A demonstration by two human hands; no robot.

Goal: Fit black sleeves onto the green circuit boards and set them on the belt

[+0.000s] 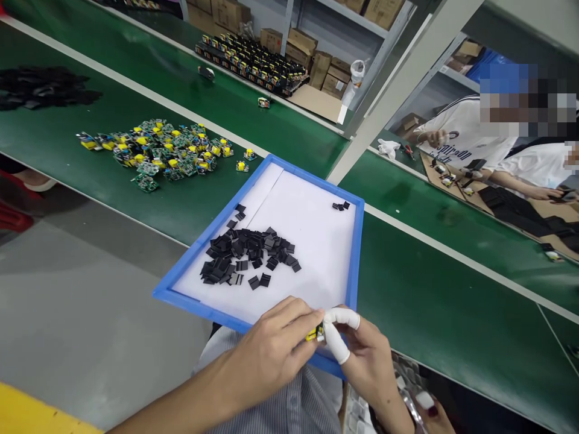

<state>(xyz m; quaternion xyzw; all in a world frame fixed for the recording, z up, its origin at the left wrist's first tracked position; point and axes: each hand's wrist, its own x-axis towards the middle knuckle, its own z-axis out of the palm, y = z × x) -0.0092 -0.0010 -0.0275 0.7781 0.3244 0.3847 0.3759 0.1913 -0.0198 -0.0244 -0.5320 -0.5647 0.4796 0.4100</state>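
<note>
Presently, both hands meet just below the near edge of the blue-rimmed plastic tray with a white floor (357, 253), over the person's lap. The left hand (271, 349) and the right hand (366, 355) close together on one small yellow-and-metal component (314, 333), which sits between the two sets of fingertips. The right hand's thumb and forefinger wear white finger cots (337, 340) and pinch the part from its right side; the left fingertips press on it from the left. Neither hand is spread. The part is too small and too covered to tell its long axis.

The loose heap of small flat black square pieces (246, 253) lies on the tray floor, up and to the left of the grip, nearer the left hand. A few stray black pieces (341, 206) lie at the tray's far right corner.

Further left on the green conveyor belt (407, 289) lies a pile of green circuit boards with yellow parts (158, 150), well apart from both hands. Other people sit at work across the belt, upper right.
</note>
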